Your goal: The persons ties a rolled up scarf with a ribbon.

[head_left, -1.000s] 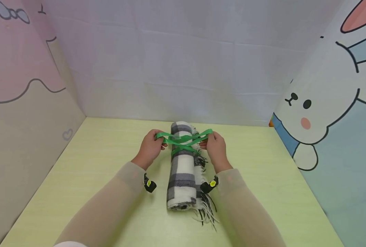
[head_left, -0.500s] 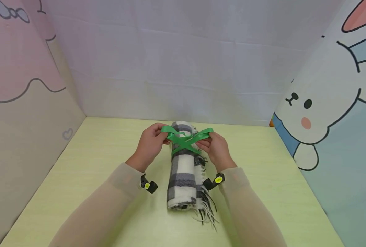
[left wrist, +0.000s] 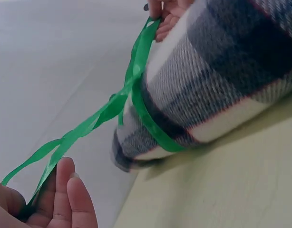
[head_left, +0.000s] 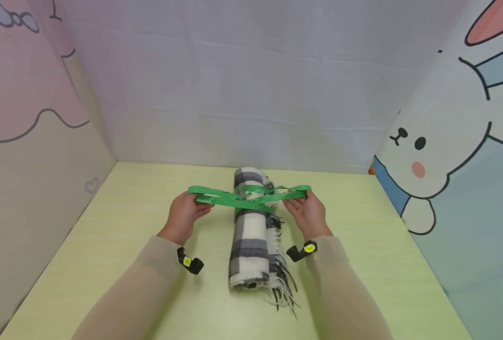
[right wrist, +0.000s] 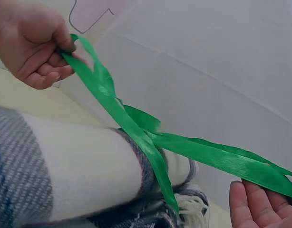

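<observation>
A rolled scarf (head_left: 251, 243) in a black, grey and white check lies lengthwise on the table, its fringe (head_left: 283, 288) spilling along the right side. Around its far half runs a green ribbon (head_left: 255, 204), crossed on top with a loop drawn out to each side. My left hand (head_left: 181, 217) pinches the left loop's end between thumb and finger, left of the roll. On the other side, my right hand (head_left: 310, 212) pinches the right loop's end, its other fingers loosely extended. In the left wrist view the ribbon band (left wrist: 158, 130) wraps down the scarf's side.
The pale yellow-green table (head_left: 362, 264) stretches out on both sides of the roll. A white cloth wall (head_left: 251, 94) stands behind it, with cartoon-printed side panels, one showing a rabbit (head_left: 438, 141). Each wrist carries a small black camera (head_left: 190, 262).
Both hands have moved apart, the left farther out and lower, the right slightly outward. The ribbon loops, earlier close over the roll, now stretch longer and flatter to either side. The scarf stays put.
</observation>
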Motion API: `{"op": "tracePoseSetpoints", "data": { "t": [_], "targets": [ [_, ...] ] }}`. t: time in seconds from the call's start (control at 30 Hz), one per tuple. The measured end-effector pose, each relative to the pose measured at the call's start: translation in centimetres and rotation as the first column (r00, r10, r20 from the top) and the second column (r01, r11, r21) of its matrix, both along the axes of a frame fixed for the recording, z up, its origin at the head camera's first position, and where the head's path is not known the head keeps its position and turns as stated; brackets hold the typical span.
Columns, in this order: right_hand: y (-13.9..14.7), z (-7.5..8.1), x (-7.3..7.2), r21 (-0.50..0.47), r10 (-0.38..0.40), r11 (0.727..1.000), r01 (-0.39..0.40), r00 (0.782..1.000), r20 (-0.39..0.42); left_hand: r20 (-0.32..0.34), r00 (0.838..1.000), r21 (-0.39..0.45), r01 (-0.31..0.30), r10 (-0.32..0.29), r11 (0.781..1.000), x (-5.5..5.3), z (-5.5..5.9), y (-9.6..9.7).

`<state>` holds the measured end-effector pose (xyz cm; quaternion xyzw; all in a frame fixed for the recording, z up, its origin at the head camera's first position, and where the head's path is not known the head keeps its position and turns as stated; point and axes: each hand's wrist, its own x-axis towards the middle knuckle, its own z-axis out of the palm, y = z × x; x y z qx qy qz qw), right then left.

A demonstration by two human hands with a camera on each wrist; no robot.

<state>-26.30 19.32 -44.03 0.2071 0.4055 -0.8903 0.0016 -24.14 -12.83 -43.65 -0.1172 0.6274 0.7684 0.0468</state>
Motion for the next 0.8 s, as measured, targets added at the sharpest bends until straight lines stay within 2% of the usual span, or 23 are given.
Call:
{"op": "tracePoseSetpoints", "data": {
  "t": [0.13,0.27,0.37,0.57,0.63,0.8],
  "targets": [
    [1.0,-0.7,0.0,-0.063,-0.027,0.998,0.028,1.000,0.016,0.109,0.994,0.153,-0.012,-0.005,0.988,-0.1,-1.4,-1.6],
    [2.1,-1.3,-0.1,-0.108,-0.065,0.992,0.070,0.997,0.048,0.188,0.982,0.323,-0.045,-0.017,0.945,-0.2,-2.3,-3.0],
    [2.9,-1.7,-0.3,-0.152,-0.079,0.984,0.089,0.994,0.072,0.227,0.974,0.392,-0.086,-0.006,0.916,-0.4,-2.9,-4.0],
    [4.5,-1.9,-0.4,-0.253,-0.078,0.963,0.097,0.993,0.087,0.278,0.961,0.465,-0.146,0.013,0.873,-0.9,-3.7,-5.9],
    [5.1,-1.8,-0.4,-0.273,-0.077,0.957,0.099,0.993,0.091,0.279,0.960,0.476,-0.145,0.008,0.867,-1.0,-3.9,-6.5],
    [6.4,-1.8,-0.5,-0.303,-0.073,0.948,0.096,0.994,0.086,0.275,0.961,0.471,-0.146,0.013,0.870,-1.0,-4.4,-7.8]
  ]
}}
